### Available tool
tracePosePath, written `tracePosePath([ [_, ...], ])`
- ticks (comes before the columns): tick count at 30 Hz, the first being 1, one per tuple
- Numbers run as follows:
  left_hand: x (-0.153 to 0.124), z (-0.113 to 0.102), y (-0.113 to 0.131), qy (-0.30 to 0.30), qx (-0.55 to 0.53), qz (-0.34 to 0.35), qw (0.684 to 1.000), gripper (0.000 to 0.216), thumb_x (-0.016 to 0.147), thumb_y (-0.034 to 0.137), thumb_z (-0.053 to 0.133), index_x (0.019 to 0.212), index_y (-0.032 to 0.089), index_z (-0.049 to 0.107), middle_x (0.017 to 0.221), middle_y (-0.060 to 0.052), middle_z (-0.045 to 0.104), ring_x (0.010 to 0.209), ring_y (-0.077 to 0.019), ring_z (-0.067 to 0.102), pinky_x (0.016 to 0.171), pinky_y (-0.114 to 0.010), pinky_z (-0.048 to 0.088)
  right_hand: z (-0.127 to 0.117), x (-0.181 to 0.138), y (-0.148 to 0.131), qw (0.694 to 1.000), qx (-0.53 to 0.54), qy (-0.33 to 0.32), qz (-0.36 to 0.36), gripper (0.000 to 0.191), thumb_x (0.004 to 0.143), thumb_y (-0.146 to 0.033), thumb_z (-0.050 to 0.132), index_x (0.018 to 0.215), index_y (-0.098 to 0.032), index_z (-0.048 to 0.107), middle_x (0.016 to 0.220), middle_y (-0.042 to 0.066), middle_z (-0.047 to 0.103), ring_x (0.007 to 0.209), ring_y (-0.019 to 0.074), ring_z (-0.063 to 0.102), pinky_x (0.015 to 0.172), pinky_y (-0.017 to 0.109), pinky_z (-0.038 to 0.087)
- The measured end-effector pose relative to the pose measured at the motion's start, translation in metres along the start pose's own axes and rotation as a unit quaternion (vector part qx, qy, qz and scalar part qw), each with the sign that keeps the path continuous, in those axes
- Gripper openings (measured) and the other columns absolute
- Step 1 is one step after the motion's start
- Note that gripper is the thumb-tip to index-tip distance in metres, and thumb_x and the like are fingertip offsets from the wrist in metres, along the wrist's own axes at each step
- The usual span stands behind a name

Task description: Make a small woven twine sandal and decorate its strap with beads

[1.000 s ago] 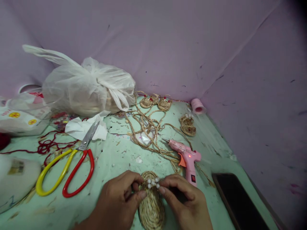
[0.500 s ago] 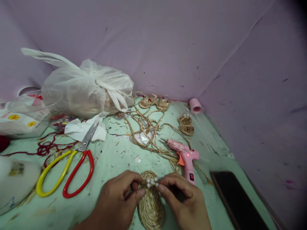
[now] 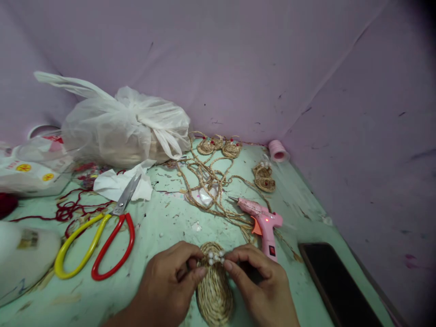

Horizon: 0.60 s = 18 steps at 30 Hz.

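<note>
A small woven straw slipper sole [image 3: 215,295] lies upright along my view at the front of the table. Across its upper part sits a strip with several white beads [image 3: 215,258]. My left hand [image 3: 175,277] is closed in a pinch at the strip's left end, by the sole's edge. On the other side, my right hand [image 3: 257,279] pinches the strip's right end between thumb and forefinger. The fingertips cover both ends of the strip. Just beyond my right hand lies a pink glue gun [image 3: 262,218] with its red light on.
Scissors [image 3: 112,227] with yellow and red handles lie left, near dark red yarn [image 3: 73,209]. Braided straw cord [image 3: 204,181] and small straw slippers [image 3: 264,177] are farther back. A tied plastic bag [image 3: 126,122] stands by the wall; a phone [image 3: 337,281] lies right.
Both hands keep almost the same pinch on the beaded strip. The view has shifted very slightly, so the things at the left appear a little farther right.
</note>
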<state>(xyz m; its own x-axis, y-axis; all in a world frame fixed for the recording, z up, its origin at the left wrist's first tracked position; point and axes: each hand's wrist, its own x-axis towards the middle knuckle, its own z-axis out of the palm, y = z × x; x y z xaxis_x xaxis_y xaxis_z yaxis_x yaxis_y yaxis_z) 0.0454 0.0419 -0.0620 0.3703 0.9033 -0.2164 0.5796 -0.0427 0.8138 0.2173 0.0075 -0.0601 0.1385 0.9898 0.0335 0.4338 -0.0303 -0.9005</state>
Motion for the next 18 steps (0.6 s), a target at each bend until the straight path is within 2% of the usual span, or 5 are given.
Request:
tracePosePath([
  [10,-0.0003,-0.0007,0.0005,0.004,0.008,0.005,1.000,0.011,0.075,0.024,0.053,0.081,0.021,0.062,0.066,0.002,0.058,0.052,-0.0091,0.048,0.049,-0.019,0.037,0.0005,-0.0001,-0.0011,1.000,-0.002,0.007,-0.011,0.010,0.074,-0.019,0.059,0.066,-0.020,0.065,0.065,0.001,0.064,0.061,0.0152,0.059,0.055,0.023,0.045],
  [18,-0.0014,0.0016,0.0043,0.035,-0.020,-0.007,0.999,0.010,0.072,0.023,0.055,0.077,0.021,0.062,0.062,0.002,0.058,0.049,-0.0092,0.047,0.047,-0.019,0.036,0.0039,-0.0027,-0.0053,0.998,0.033,0.049,0.002,0.008,0.071,-0.021,0.061,0.064,-0.021,0.064,0.064,0.002,0.063,0.061,0.0162,0.057,0.053,0.025,0.042],
])
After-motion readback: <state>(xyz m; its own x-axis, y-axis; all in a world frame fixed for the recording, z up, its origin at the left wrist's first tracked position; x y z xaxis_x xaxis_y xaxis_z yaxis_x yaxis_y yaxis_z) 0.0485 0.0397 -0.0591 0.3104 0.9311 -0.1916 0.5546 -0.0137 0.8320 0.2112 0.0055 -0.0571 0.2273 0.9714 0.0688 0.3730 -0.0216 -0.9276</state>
